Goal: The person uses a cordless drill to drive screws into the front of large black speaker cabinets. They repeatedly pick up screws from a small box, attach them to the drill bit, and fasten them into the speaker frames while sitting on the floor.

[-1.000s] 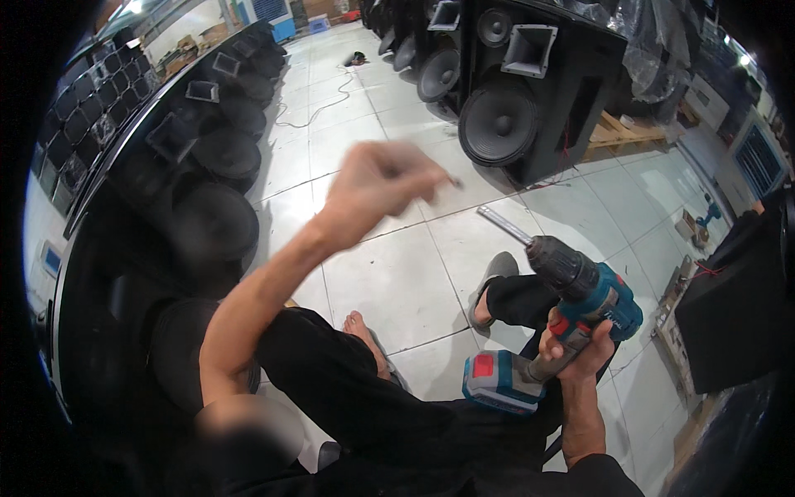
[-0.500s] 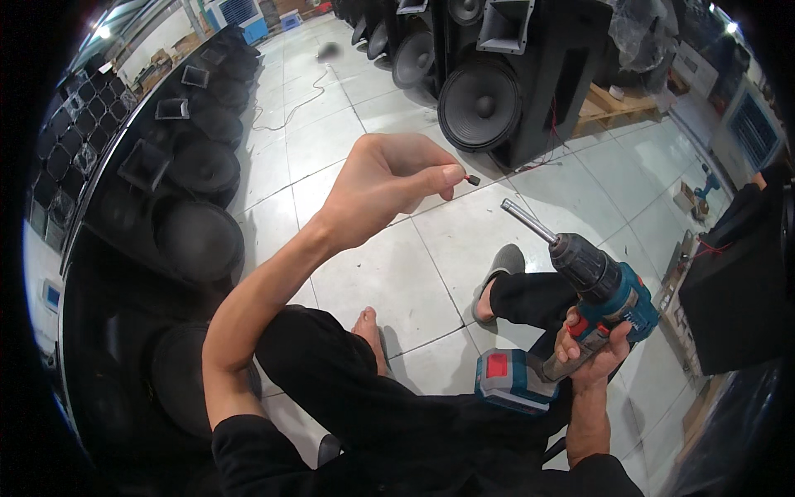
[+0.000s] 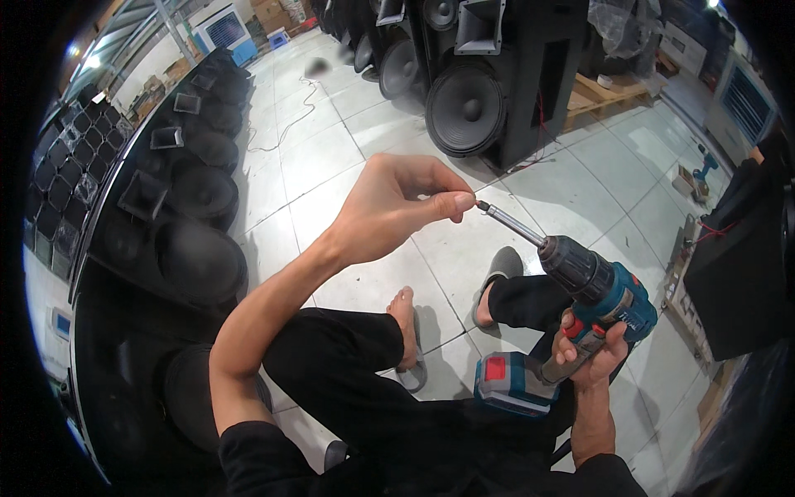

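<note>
My left hand (image 3: 396, 203) is raised at the centre, thumb and forefinger pinched on a small dark cylindrical piece (image 3: 482, 204). Whether that piece is a screw or a short bit is too small to tell. It meets the tip of the long silver bit holder (image 3: 515, 225), which sticks out of the black chuck of a teal cordless drill (image 3: 611, 308). My right hand (image 3: 590, 354) wraps round the drill's grip, its forefinger near the red trigger. The drill's battery (image 3: 515, 383) hangs low, over my lap, and the chuck points up and left.
Black loudspeakers (image 3: 199, 257) line the left side, and more big speaker cabinets (image 3: 530, 91) stand ahead. Another drill (image 3: 705, 163) rests on the floor at far right, near a black cabinet (image 3: 733, 290). A thin cable (image 3: 300, 120) lies on the white tiles.
My left hand has moved slightly right and down, bringing the small dark piece against the bit holder's tip. The drill now leans further left. My left foot has shifted rightward.
</note>
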The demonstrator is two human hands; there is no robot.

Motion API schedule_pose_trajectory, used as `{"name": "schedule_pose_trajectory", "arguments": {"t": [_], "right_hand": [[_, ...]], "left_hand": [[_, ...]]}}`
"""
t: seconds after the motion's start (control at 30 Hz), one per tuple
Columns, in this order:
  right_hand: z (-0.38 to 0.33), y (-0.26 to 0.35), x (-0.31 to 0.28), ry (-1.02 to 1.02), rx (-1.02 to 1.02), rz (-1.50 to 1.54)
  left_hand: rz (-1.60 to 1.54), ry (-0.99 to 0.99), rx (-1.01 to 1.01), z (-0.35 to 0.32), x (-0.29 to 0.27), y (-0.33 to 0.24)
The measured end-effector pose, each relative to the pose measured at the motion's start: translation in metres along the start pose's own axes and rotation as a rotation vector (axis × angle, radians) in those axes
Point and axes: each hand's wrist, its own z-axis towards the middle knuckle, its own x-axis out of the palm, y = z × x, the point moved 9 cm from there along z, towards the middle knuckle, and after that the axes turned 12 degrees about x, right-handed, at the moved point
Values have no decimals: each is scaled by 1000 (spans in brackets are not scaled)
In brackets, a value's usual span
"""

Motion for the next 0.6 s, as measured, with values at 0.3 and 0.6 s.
{"name": "schedule_pose_trajectory", "arguments": {"t": [0.3,0.6], "right_hand": [[0,3,-6,2,-3,-49],[3,12,-20,-104,-39,-186]], "left_hand": [[-95,48,-12,7,8,11],[-166,106,63,32,18,33]]}}
